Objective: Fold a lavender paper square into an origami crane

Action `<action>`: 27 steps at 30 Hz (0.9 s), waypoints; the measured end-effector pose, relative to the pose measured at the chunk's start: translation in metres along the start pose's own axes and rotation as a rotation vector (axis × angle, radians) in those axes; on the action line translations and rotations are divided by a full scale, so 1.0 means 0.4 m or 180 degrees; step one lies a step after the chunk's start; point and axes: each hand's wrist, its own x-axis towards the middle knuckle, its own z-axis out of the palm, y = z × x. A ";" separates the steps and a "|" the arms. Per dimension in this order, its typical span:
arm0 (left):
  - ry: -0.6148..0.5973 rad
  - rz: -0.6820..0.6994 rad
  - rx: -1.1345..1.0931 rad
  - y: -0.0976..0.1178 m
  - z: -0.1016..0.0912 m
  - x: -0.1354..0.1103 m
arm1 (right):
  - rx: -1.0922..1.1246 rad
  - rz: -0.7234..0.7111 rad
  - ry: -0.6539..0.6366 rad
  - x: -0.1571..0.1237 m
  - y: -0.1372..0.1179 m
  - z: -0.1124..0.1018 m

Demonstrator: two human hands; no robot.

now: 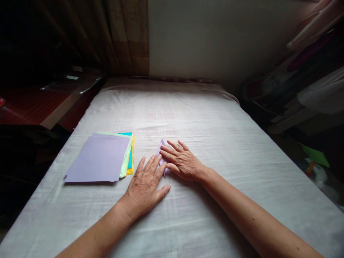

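A brown curtain (129, 39) hangs beside a dim grey wall (204, 39), reddish wooden furniture (29, 105) at left.

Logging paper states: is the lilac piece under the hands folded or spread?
Folded: the lilac piece shows creased edges and narrows to a point.

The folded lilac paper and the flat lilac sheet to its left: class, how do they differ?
The folded lilac paper is small and narrow; the flat lilac sheet is broad.
The folded paper lies partly under the left hand and right hand; the flat sheet lies untouched.
Both are lilac.
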 end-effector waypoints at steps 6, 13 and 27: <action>-0.0057 0.0021 0.0013 -0.002 -0.004 0.002 | -0.0094 0.0003 -0.0008 0.001 0.012 0.007; -0.0074 -0.0085 -0.0010 0.000 -0.004 0.003 | -0.0189 -0.0176 0.0052 0.011 0.020 -0.001; -0.0200 -0.0011 0.0095 -0.003 -0.027 0.000 | -0.0174 0.0314 -0.0254 0.064 0.040 0.002</action>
